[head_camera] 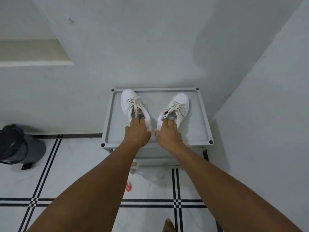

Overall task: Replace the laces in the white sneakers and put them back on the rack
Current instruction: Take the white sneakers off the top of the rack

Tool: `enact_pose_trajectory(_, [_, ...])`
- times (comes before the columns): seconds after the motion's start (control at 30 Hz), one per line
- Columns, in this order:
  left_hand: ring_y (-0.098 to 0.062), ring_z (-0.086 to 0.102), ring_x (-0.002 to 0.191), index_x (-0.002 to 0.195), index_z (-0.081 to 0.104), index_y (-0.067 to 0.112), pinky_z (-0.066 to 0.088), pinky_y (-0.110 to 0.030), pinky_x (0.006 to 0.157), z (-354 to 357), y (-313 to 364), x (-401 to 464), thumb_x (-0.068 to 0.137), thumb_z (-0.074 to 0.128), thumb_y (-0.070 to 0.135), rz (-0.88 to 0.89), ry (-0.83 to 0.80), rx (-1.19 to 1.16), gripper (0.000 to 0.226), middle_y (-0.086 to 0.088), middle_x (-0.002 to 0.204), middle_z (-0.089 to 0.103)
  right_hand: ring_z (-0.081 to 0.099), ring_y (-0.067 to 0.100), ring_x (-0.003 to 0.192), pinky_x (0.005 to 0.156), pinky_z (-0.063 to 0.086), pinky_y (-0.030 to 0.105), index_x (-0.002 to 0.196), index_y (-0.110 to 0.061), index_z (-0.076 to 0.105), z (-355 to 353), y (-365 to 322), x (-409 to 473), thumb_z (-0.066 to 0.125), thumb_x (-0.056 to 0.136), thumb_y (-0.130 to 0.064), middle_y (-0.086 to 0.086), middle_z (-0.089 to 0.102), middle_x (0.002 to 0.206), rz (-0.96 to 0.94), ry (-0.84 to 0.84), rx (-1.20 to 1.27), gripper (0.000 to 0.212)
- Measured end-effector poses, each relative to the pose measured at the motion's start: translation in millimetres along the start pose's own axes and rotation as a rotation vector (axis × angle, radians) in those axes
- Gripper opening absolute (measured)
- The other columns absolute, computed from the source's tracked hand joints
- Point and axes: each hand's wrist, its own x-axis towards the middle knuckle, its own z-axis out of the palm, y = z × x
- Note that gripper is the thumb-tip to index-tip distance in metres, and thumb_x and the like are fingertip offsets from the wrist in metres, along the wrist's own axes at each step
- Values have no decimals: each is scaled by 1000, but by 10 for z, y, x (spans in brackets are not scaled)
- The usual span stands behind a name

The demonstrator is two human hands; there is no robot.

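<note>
Two white sneakers sit on the top tray of a grey rack [203, 114] that stands against the wall at about 12 o'clock from the person. The left sneaker [129, 102] has its toe toward 11 o'clock; the right sneaker [179, 102] has its toe toward 1 o'clock, so the heels lie closer together than the toes. Both carry cream laces [136, 104], threaded and loosely tied, with the ends trailing over the tongues.

The left hand [137, 133] grips the heel of the left sneaker: its fingers curl into the shoe's opening and the palm covers the back of the heel. The right hand [168, 133] holds the heel of the right sneaker the same way, fingers hooked inside the collar, thumb out toward 9 o'clock (the thumbs of the two hands nearly meet between the shoes). Whether the soles rest fully on the tray I cannot tell.

At 9 o'clock, well apart from the rack, a dark bin [21, 146] with a black liner stands on the tiled floor [66, 173]. Just below the rack, at 6 o'clock, a small red packet [129, 187] lies on the floor.
</note>
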Motion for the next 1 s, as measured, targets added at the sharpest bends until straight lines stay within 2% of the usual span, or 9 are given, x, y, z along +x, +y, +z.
enact_pose_trajectory(0.13, [-26,28,143,149,29,12,39,-48,105,22,-17,68,94,63,36,7,-7,-27,69,-9,153,30,35,28,139,107,43,41,143,-7,41,13,6,133,61,99,-25,13,43,146,12,66,23,51])
enact_pose_trajectory(0.2, [-28,32,141,149,29,9,41,-48,107,-20,-24,131,93,66,33,3,-89,-38,71,-12,152,33,40,28,136,104,44,38,140,-7,45,24,-26,150,63,98,-22,14,48,142,37,78,32,48])
enact_pose_trajectory(0.3, [-30,54,123,138,46,5,47,-39,100,-308,-55,177,98,61,30,66,-212,7,50,-15,136,54,48,30,128,92,47,38,133,-7,52,-98,-87,52,63,98,-23,15,58,132,42,81,45,40])
enact_pose_trajectory(0.43, [-25,55,104,125,55,6,41,-33,85,-780,-75,-76,100,55,33,168,-248,-83,37,-9,122,58,59,29,116,77,45,35,131,-10,55,-493,-199,-219,58,99,-32,11,61,126,41,31,-9,38])
enact_pose_trajectory(0.57, [-30,59,95,102,65,9,52,-40,75,-1460,-132,-484,72,54,53,160,-186,-245,54,-10,110,64,62,26,88,68,44,31,99,-16,63,-1030,-465,-629,60,86,-45,2,66,98,68,-10,62,33])
enact_pose_trajectory(0.67, [-37,61,79,84,63,12,55,-41,58,-1886,-81,-874,62,51,34,92,-384,-354,34,-16,97,61,58,21,70,61,42,28,82,-16,58,-1343,-699,-1013,63,76,-49,-1,62,83,91,-87,64,34])
enact_pose_trajectory(0.8, [-40,65,88,110,71,8,59,-47,68,-2122,-9,-1357,78,48,26,85,-652,-268,43,-21,105,67,52,18,60,57,40,28,80,-15,62,-1510,-887,-1553,73,70,-45,1,60,74,87,-277,41,34])
enact_pose_trajectory(0.93, [-41,66,84,106,73,5,59,-50,69,-1972,-92,-1742,75,48,27,75,-777,-232,46,-22,96,70,43,18,57,54,32,28,78,-16,59,-1397,-907,-1946,73,66,-45,1,53,70,146,-380,-31,34])
enact_pose_trajectory(1.0, [-41,66,86,106,72,4,59,-55,79,-1790,-135,-1865,77,47,27,64,-821,-229,44,-21,96,69,42,18,59,55,32,28,82,-17,61,-1251,-836,-2069,74,65,-47,2,53,75,183,-435,-50,37])
